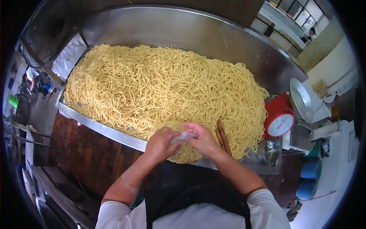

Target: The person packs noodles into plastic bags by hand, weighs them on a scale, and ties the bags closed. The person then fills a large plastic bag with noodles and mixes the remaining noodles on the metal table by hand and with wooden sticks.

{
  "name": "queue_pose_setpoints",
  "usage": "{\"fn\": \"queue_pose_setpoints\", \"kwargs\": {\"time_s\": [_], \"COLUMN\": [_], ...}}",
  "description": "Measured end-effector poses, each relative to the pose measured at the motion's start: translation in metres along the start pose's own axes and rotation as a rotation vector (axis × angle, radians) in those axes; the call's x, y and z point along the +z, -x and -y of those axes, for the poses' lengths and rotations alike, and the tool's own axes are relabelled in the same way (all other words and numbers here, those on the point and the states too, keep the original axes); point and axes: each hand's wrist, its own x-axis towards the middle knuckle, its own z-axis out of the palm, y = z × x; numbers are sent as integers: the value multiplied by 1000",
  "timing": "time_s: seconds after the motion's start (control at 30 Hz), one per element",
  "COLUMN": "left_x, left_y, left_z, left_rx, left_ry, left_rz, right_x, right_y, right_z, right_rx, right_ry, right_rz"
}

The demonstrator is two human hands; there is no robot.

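"Yellow noodles (164, 84), one big heap, cover most of the steel table (110, 130), right?"

"Yep. Table has a high back wall + low front rim. Worker stands at the front, white sleeves, black apron (183, 183)."

"Where's the plastic bag (184, 136)?"

"Btwn the hands, at the heap's front edge, nr the rim. See-through, looks to have noodles in it."

"And the grip?"

"Both grasping the bag: left hand (162, 143) pinches its gathered top w/ thumb + fingers, right hand (202, 139) does the same from the other side. Fingertips v. close together."

"Knotted or just twisted?"

"Can't tell, too small."

"What's by the right wrist?"

"Brown tool (224, 139), wooden-looking, lying on the noodles."

"Further right?"

"Red scale (274, 107) w/ round white dial, at the heap's right end. Metal pan (301, 100) next to it, tilted. Shiny metal bowl (272, 149) on the table's nr right corner."

"Bkgd?"

"Blue tubs (309, 179) off to the right, plus another person (308, 36) far off, top right."
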Motion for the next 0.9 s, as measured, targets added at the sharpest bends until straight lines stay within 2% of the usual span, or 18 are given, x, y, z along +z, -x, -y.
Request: {"fn": "queue_pose_setpoints", "kwargs": {"time_s": [0.1, 0.17, 0.27, 0.3, 0.33, 0.4, 0.47, 0.5, 0.57, 0.67, 0.73, 0.77, 0.83, 0.87, 0.9], "left_x": [6, 7, 11, 10, 8, 8, 12, 15, 22, 30, 37, 39, 40, 40, 41], "left_y": [0, 1, 2, 3, 2, 0, -2, -1, 3, 7, 7, 6, 6, 6, 7], "left_z": [6, 6, 10, 9, 6, 5, 5, 8, 16, 21, 23, 24, 25, 26, 32], "left_rx": [97, -33, -49, -49, -18, 14, 118, 117, 98, 107, 104, 101, 91, 78, 74], "left_ry": [6, 75, 115, 117, 83, 49, -124, -125, -226, -220, -208, -195, -171, -144, -147], "left_rz": [-67, -46, -65, -63, -57, -51, -94, -95, 32, 25, -11, -50, -28, -10, -13], "right_x": [1, -1, -5, -8, -9, -5, -4, -5, -5, 2, 12, 12, 11, 10, 7], "right_y": [1, 2, 3, 1, 2, 3, 3, 3, 2, 2, 2, 2, 2, 3, 5], "right_z": [-3, -2, 0, -3, -5, -5, -6, -6, -5, 7, 20, 20, 22, 19, 14], "right_rx": [-13, -24, 100, 152, 205, 174, 142, 164, 183, 210, 305, 304, 407, 406, 424], "right_ry": [-104, -107, -176, -74, 26, 18, 10, -13, -37, -78, -498, -501, -842, -842, -829], "right_rz": [-21, -35, -62, -36, -11, -39, -64, -63, -62, -64, -145, -144, 36, 40, 147]}}
